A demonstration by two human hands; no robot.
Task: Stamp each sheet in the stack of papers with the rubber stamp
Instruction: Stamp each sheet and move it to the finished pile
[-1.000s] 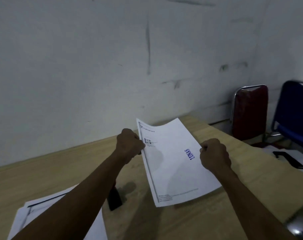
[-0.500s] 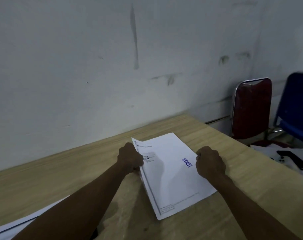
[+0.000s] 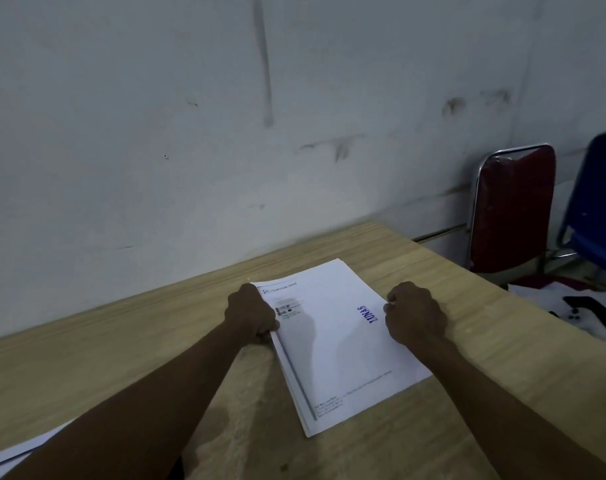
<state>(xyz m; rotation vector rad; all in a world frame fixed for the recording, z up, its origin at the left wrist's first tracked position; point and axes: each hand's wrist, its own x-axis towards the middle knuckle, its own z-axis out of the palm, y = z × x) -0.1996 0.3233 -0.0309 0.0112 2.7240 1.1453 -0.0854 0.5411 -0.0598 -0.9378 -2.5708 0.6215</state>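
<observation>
A stack of white sheets (image 3: 336, 355) lies flat on the wooden table (image 3: 121, 341), turned at an angle. Its top sheet carries a blue stamp mark "LUNAS" (image 3: 368, 314) near the right edge. My left hand (image 3: 251, 315) grips the stack's left edge near the top corner. My right hand (image 3: 414, 315) pinches the right edge beside the stamp mark. Another pile of white paper (image 3: 14, 455) shows at the bottom left corner, partly hidden by my left arm. The rubber stamp is not visible.
A grey wall runs along the table's far edge. To the right stand a dark red chair (image 3: 512, 209) and a blue chair (image 3: 595, 202). A black phone (image 3: 592, 311) lies on white paper beyond the table's right edge.
The stack was held tilted above the table a second ago and now lies flat on it, both hands still on its edges. The view shifted, hiding the dark object near my left arm.
</observation>
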